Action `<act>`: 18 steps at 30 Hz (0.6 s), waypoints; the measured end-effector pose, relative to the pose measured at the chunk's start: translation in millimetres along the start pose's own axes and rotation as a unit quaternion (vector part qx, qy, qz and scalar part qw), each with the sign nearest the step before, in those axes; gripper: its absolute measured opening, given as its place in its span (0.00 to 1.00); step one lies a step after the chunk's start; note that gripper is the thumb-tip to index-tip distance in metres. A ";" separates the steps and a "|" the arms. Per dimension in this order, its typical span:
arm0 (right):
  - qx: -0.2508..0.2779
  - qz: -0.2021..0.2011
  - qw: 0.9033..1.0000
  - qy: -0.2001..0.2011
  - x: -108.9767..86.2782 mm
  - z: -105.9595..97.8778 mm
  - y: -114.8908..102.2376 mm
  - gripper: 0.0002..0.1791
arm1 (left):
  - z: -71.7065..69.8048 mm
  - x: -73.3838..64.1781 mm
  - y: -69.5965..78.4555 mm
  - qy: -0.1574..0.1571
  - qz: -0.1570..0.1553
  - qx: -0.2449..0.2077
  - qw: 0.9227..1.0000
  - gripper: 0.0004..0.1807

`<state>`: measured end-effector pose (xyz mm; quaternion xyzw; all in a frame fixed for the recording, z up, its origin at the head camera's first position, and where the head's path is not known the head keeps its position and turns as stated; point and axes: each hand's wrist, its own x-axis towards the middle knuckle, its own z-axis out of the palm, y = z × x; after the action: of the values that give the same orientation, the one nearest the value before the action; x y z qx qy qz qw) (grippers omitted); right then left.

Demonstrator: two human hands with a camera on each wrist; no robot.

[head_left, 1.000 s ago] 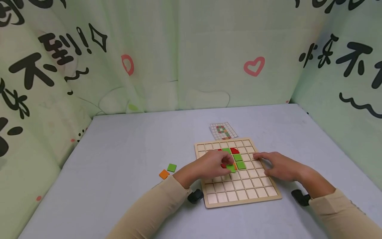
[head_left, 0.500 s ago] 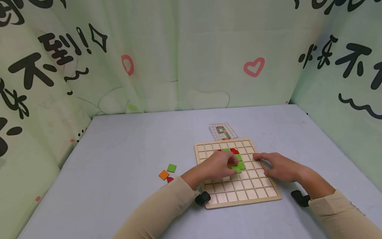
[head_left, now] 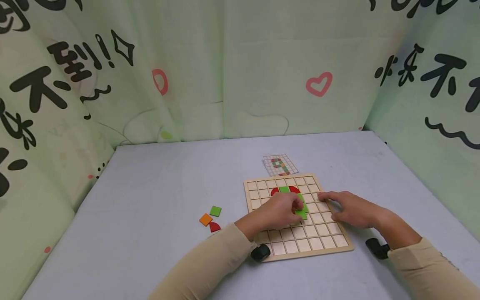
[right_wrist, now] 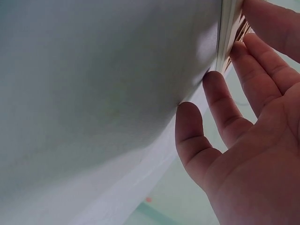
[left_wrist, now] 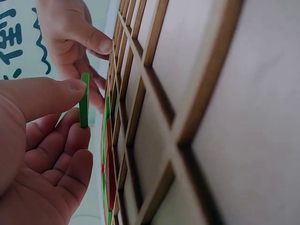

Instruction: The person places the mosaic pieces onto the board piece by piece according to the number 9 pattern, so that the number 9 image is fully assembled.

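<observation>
My left hand [head_left: 279, 211] pinches a green square tile [left_wrist: 84, 101] between thumb and fingers. In the left wrist view the tile stands on edge, a little apart from the wooden grid board [head_left: 311, 242]. On the board's upper part lie a red quarter-round tile [head_left: 275, 191], a green tile [head_left: 284, 189] and another red tile [head_left: 294, 189]. More green tiles sit below them, partly hidden by my left hand. My right hand [head_left: 354, 209] rests on the board's right edge with its fingers spread, fingertips [right_wrist: 213, 79] touching the rim and the table.
Left of the board lie a loose green tile [head_left: 215, 211], an orange tile [head_left: 206, 219] and a red quarter-round tile [head_left: 215, 227]. Behind the board lies a pattern card [head_left: 280, 165] with a coloured grid. Printed curtains [head_left: 240, 83] enclose the white table [head_left: 168, 179].
My left hand has shifted to the right and slightly nearer across the board with the green tile, uncovering the loose red tile and the board's upper left red tile. My right hand has stayed put.
</observation>
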<state>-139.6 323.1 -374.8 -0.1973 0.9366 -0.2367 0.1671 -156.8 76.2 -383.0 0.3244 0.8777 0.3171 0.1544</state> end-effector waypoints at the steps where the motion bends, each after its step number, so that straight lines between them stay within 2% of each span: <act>1: 0.000 0.000 1.000 -0.001 -0.1 -0.2 0.2 0.33 | 0.7 0.2 0.7 0.000 0.001 0.001 1.000 0.10; 9: -0.008 0.008 1.000 0.001 0.0 -1.0 -0.4 0.33 | 4.7 2.0 5.5 0.003 0.007 0.020 1.000 0.09; 18: -0.018 0.023 1.000 0.003 0.8 -2.1 -2.8 0.35 | 6.7 1.5 9.1 -0.008 -0.008 0.029 1.000 0.10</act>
<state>-140.4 321.3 -371.8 -0.1780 0.9454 -0.2167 0.1658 -150.4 85.6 -382.2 0.3243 0.8879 0.2875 0.1547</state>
